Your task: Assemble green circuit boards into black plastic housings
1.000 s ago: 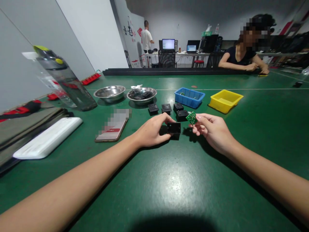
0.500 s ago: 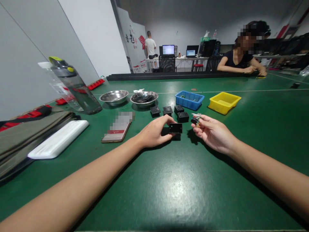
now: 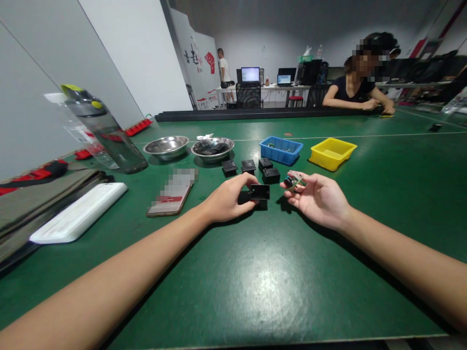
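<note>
Between the thumb and fingers of my left hand (image 3: pixel 233 198) is a small black plastic box (image 3: pixel 260 192), held just over the green table with one flat face toward me. My right hand (image 3: pixel 319 198) grips a small green circuit board (image 3: pixel 297 183) that carries a dark round part at its left side. The two hands are a short way apart, and the box and the board do not touch. Just beyond them several black boxes (image 3: pixel 271 175) sit on the table in a loose group.
Behind the boxes stand an empty steel bowl (image 3: pixel 166 152), a steel bowl (image 3: pixel 213 156) with black parts, a blue tray (image 3: pixel 279 156) and a yellow tray (image 3: pixel 330 163). To the left lie a phone (image 3: pixel 171 194), a white slab (image 3: pixel 78 214) and a bottle (image 3: pixel 109 136). A person (image 3: pixel 359 92) sits at the far right.
The board in my right hand has turned, so more of its green face shows. My left hand still holds the box. The whole view has shifted slightly.
</note>
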Motion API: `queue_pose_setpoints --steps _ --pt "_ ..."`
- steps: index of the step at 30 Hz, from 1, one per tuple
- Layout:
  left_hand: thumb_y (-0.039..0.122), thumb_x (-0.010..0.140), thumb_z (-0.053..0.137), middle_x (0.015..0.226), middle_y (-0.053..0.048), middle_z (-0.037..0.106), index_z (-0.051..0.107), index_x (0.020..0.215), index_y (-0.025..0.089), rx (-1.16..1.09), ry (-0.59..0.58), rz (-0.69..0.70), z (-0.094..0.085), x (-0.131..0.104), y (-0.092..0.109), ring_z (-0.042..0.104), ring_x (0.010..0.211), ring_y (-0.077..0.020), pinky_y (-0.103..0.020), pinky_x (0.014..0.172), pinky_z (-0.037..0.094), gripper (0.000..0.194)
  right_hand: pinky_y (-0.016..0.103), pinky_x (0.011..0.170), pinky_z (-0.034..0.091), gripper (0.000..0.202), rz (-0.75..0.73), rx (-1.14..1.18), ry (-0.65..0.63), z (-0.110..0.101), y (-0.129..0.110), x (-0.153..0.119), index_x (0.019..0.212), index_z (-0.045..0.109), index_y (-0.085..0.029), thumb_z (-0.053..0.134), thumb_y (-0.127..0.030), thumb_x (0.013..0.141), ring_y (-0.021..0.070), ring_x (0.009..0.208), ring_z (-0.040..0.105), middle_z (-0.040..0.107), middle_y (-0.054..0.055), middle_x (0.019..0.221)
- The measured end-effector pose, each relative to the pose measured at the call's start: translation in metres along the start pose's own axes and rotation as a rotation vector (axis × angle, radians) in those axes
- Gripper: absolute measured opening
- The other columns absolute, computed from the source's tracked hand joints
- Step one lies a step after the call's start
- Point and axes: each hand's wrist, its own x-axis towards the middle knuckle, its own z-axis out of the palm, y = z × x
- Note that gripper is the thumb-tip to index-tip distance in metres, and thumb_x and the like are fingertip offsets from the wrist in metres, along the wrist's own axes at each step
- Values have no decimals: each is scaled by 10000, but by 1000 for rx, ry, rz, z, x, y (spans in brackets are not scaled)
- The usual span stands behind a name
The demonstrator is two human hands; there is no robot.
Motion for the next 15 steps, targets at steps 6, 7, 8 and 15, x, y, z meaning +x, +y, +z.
queue_pose_setpoints --steps 6,7,8,15 --pt "258 853 642 1087 -77 695 563 1143 171 12 -2 9 -1 0 1 683 994 -208 -340 880 546 313 241 586 489 164 -10 -56 -17 6 2 -5 919 680 -219 698 -245 759 143 659 650 761 39 848" --pt "257 851 642 1086 -75 696 561 1142 173 13 -4 9 -1 0 1 684 989 -206 -337 877 546 313 242 593 488 203 -21 -84 -40 6 3 -5 933 679 -218 720 -222 734 144 672 656 765 39 865" --pt "257 851 642 1081 -73 696 560 1142 173 13 -5 9 -1 0 2 686 982 -205 -334 873 545 314 246 604 489 241 -38 -120 -68 5 4 -5 951 678 -219 737 -204 717 149 695 668 769 42 892" --pt "260 845 651 1064 -62 700 558 1132 182 18 8 1 0 1 2 689 955 -200 -324 851 542 312 304 800 542 445 -348 -489 -310 -2 12 -2 1136 652 -240 822 -193 727 197 986 705 754 57 1129"
